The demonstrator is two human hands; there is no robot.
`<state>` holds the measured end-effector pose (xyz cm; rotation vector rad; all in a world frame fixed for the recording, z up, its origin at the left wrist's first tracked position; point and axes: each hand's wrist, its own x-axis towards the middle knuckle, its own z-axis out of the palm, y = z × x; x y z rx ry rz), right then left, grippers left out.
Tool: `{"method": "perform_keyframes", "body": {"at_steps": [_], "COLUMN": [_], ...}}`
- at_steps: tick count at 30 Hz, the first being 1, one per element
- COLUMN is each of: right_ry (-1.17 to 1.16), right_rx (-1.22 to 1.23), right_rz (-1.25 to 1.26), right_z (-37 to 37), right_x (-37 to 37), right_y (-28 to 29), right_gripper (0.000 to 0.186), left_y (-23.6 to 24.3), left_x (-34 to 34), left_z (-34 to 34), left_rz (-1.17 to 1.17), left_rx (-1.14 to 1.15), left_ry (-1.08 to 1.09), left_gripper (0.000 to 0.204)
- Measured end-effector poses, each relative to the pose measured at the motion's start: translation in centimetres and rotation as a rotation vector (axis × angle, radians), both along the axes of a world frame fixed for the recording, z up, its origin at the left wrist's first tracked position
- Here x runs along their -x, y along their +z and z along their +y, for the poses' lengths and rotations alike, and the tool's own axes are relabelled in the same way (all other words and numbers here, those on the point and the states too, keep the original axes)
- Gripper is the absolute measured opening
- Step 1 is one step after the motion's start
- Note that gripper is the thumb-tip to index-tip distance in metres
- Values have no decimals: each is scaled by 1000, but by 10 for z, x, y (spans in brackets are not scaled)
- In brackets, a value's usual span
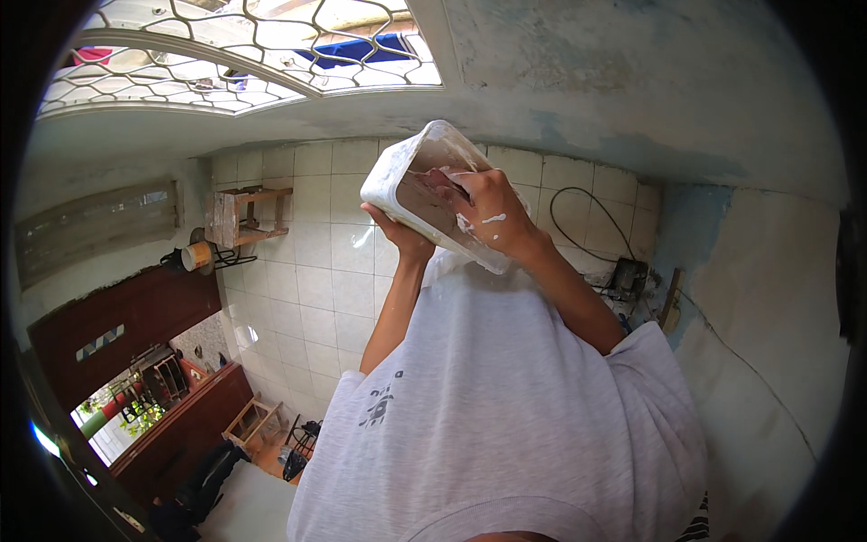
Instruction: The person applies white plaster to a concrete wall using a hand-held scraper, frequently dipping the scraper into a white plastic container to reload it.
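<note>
A white rectangular plastic tub [384,185] is held up in front of my chest, tilted so its opening faces me. Whitish smears and residue coat its inner walls and rim. My left hand [404,237] grips the tub's lower left side from outside, its fingers partly behind it. Inside the opening is my right hand [495,215], fingers curled and white splotches on its back. A pinkish-red patch [437,183] shows by the right fingertips; whether this is a held thing or fingers, I cannot make out.
Beyond the tub lie pale floor tiles [307,262] and a worn plastered wall [578,68] with a grilled window [262,54]. A wooden stool [244,217] stands at the left, near a bucket [195,256]. A dark device with a cable [625,278] sits at the right.
</note>
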<state>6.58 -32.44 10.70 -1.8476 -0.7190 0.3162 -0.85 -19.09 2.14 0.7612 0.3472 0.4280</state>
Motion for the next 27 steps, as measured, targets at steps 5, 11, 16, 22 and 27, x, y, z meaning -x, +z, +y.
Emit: {"method": "perform_keyframes", "body": {"at_steps": [5, 11, 16, 22, 27], "right_ry": [-38, -477, -540, -599, -773], "right_rx": [219, -503, -959, -1016, -1037], "right_rz": [100, 563, 1055, 1161, 1040], "right_z": [-27, -58, -63, -36, -5], "right_x": [0, -3, -13, -56, -128], "right_y": [37, 10, -31, -112, -162], "right_gripper": [27, 25, 28, 34, 27], "left_y": [-1, -5, -20, -12, -15], "left_x": [-2, 1, 14, 22, 21], "left_z": [0, 2, 16, 24, 43], "left_rz": [57, 124, 141, 154, 144], "left_rx": [90, 25, 117, 159, 155], "left_ry": [21, 74, 154, 169, 153], "left_gripper": [80, 79, 76, 82, 84]}}
